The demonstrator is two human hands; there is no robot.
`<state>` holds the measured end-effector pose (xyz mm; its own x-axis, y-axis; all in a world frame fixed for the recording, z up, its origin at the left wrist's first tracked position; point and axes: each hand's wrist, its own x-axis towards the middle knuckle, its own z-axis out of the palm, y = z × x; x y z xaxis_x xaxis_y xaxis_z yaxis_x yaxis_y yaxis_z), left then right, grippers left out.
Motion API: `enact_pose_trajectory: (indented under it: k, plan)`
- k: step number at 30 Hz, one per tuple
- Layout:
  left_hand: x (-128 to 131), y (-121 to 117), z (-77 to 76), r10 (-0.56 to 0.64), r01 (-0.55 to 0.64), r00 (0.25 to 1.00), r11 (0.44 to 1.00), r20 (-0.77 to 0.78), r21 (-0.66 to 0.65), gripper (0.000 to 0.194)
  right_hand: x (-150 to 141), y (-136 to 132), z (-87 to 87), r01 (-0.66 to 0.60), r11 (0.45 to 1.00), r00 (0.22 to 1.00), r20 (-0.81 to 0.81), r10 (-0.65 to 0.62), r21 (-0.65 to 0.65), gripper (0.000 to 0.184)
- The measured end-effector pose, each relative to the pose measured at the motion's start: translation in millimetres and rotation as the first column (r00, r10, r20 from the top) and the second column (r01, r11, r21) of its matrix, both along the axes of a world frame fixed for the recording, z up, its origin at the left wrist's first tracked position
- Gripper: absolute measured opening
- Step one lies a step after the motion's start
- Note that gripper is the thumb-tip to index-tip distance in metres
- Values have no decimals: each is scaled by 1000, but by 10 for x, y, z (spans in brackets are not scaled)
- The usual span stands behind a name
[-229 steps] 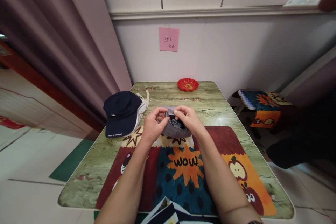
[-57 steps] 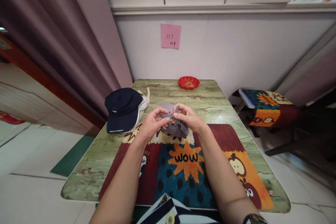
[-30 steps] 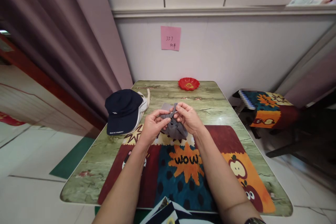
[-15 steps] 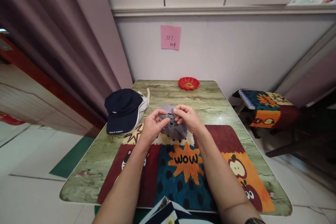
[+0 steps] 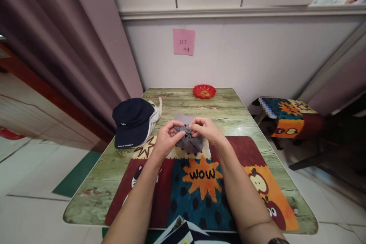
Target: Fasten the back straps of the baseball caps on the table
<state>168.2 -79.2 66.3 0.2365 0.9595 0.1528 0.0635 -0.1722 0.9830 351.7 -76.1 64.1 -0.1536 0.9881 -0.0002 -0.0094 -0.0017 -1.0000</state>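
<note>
A small grey-purple cloth bundle [image 5: 192,145], gathered at its top, rests near the far edge of the colourful mat [image 5: 200,206]. My left hand [image 5: 168,137] pinches the gathered cloth from the left, thumb against fingers. From the right, my right hand [image 5: 206,129] pinches the same gather, its fingertips close to those of the left. A dark gap shows in the folds between the fingers. What the bundle contains, if anything, is hidden. Left of my hands lie stacked caps, a navy cap [image 5: 134,122] over a pale one [image 5: 156,116].
A red scalloped dish [image 5: 204,91] stands at the back of the green wood-patterned table [image 5: 85,194]. The wall behind carries a pink note [image 5: 183,42]. To the right is a stool [image 5: 288,118] with a patterned cover; a purple curtain [image 5: 94,34] hangs at the left.
Both hands stay on the cloth gather, with only small finger shifts. The whole view has moved slightly.
</note>
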Motion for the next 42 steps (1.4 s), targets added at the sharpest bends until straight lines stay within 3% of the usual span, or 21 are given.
enact_pose_trajectory:
  k: [11,16,25,32,35,38,42]
  plan:
    - [-19,18,-46,-69,75,994,995,-81,72,27,89,-53,66,-117,990,987,104,125,-85,20]
    - [-31,16,-23,-107,130,980,982,-166,135,22,149,-93,119,-206,977,969,128,212,-59,26]
    - [-34,17,-20,-121,143,978,982,-172,127,24,139,-79,117,-144,990,988,46,144,-12,34]
    - [-38,21,-41,-112,112,993,994,-28,-1,33,-14,6,1,-6,989,1000,13,4,149,36]
    - [-56,25,-45,-52,53,998,998,29,-30,35,-55,13,0,-43,966,998,57,29,255,38]
    - [-80,32,-57,-17,19,998,999,57,-28,34,-66,5,-4,-135,941,990,89,112,311,55]
    - [-92,43,-52,16,-17,999,1000,49,16,29,-94,12,-53,-106,944,991,116,73,312,42]
